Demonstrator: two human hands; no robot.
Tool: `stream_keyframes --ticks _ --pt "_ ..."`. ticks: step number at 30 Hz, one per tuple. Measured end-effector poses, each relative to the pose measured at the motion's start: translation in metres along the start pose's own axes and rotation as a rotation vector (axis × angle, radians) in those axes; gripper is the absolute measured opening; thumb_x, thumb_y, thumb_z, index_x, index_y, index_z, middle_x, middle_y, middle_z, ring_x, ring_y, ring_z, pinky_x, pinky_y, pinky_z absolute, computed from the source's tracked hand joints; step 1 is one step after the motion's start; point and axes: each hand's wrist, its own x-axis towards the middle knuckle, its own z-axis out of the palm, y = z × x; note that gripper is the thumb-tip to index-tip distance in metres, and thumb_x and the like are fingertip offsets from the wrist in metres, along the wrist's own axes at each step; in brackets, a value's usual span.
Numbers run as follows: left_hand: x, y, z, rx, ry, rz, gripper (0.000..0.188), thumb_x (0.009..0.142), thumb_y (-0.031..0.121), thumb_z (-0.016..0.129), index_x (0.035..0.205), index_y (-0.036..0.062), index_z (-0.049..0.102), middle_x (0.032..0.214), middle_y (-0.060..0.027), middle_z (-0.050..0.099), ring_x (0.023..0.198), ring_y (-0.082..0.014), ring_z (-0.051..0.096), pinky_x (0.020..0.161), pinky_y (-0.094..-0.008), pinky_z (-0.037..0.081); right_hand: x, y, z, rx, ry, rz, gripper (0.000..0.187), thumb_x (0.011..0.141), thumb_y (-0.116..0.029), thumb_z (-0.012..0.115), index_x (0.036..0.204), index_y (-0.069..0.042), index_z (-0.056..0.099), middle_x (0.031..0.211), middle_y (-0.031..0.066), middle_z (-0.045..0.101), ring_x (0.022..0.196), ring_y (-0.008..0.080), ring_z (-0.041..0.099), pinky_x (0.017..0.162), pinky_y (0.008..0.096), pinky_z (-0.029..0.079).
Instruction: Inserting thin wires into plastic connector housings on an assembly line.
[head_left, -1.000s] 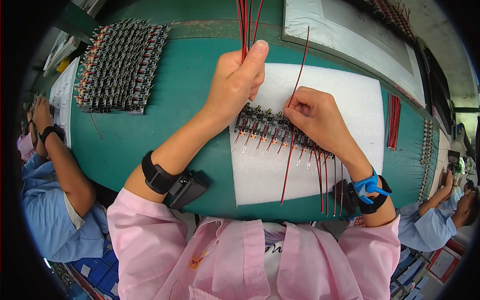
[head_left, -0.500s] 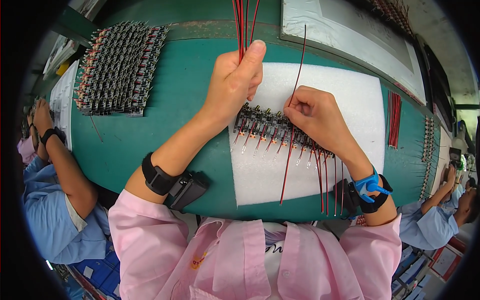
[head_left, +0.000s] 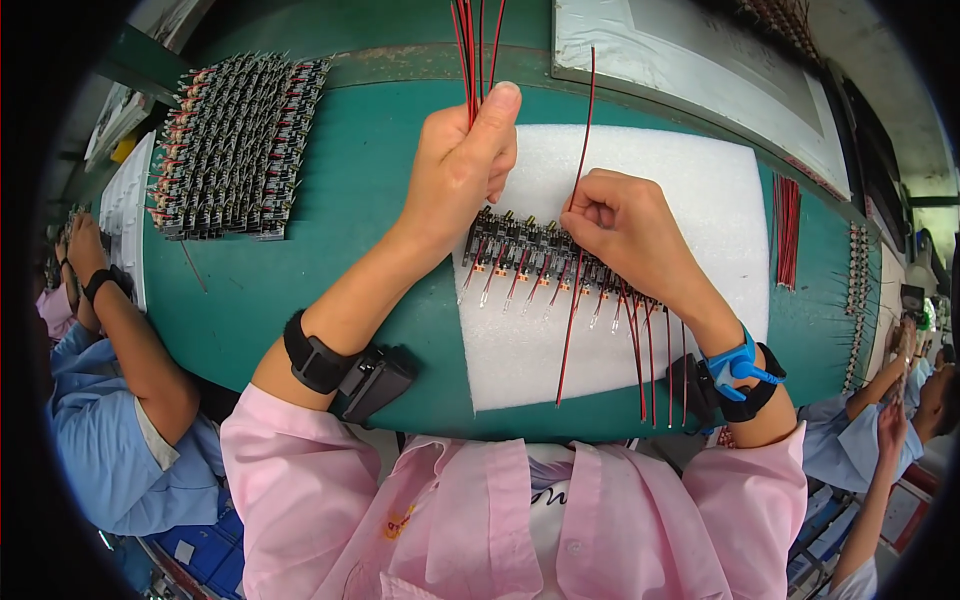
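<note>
My left hand (head_left: 462, 160) is closed round a bundle of red and black wires (head_left: 466, 50), which stick up past the thumb. In a pinch, my right hand (head_left: 622, 222) holds one long red and black wire (head_left: 585, 130) that runs above and below the fingers. Under that hand lies a row of small circuit boards (head_left: 520, 250) with short red leads and clear tips. Several long wires (head_left: 640, 350) hang from its right end toward me. The boards rest on a white foam sheet (head_left: 540, 360). The fingertips hide whether the pinched wire touches a board.
A large block of stacked circuit boards (head_left: 235, 150) stands at the left of the green table (head_left: 370, 130). More red wires (head_left: 787, 235) lie to the right, beside a line of small parts (head_left: 857, 290). A white-topped case (head_left: 690, 70) borders the back. Co-workers sit at both sides.
My hands keep the same grips, with the right hand and its wire shifted only slightly. At the far right, another person's raised arm has come into view.
</note>
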Motion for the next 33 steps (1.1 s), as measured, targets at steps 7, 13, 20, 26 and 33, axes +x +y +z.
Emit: stream_keyframes --ticks 7,13,20,26,33 --pt "-0.0001 -0.0013 -0.001 0.0 -0.009 -0.001 0.045 0.086 0.04 0.036 0.051 0.014 0.021 0.046 0.0032 0.026 0.038 -0.0057 0.023 0.037 -0.0214 0.026 0.0 -0.0004 -0.0006 0.043 0.004 -0.043 0.006 0.067 0.0 0.057 0.066 0.004 0.052 0.058 0.0041 0.048 0.052 0.0089 0.042 0.048 0.0219 0.035" --pt "-0.0001 -0.0004 -0.0007 -0.002 -0.024 0.004 0.045 0.085 0.04 0.037 0.052 0.0139 0.021 0.046 0.0029 0.026 0.038 -0.0057 0.022 0.038 -0.0212 0.025 0.0003 0.0029 -0.0011 0.036 0.003 -0.139 0.004 0.067 0.003 0.056 0.068 0.004 0.052 0.061 0.0069 0.049 0.053 0.0124 0.045 0.05 0.0235 0.038" --pt "0.0 -0.0006 -0.0006 0.003 -0.029 0.008 0.045 0.085 0.04 0.037 0.052 0.0138 0.021 0.046 0.0028 0.026 0.038 -0.0057 0.022 0.038 -0.0212 0.025 0.0003 0.0021 -0.003 0.018 -0.022 -0.144 0.004 0.067 0.003 0.055 0.069 0.004 0.052 0.063 0.0084 0.049 0.054 0.0145 0.046 0.051 0.0244 0.038" --pt "-0.0004 0.0 -0.0007 -0.011 -0.031 -0.002 0.045 0.085 0.039 0.037 0.052 0.0137 0.022 0.046 0.0029 0.026 0.038 -0.0056 0.022 0.038 -0.0213 0.025 0.0004 0.0019 -0.0032 0.013 -0.022 -0.139 0.004 0.067 0.003 0.055 0.068 0.004 0.052 0.063 0.0084 0.049 0.054 0.0147 0.046 0.051 0.0248 0.038" --pt "0.0002 -0.0007 -0.0003 -0.023 -0.01 0.009 0.051 0.083 0.044 0.04 0.047 0.0115 0.027 0.044 0.0044 0.026 0.038 -0.005 0.024 0.036 -0.0209 0.024 0.0 0.0013 -0.0014 0.006 0.001 -0.136 0.005 0.066 0.002 0.056 0.068 0.004 0.052 0.062 0.0088 0.049 0.053 0.0154 0.046 0.05 0.025 0.039"
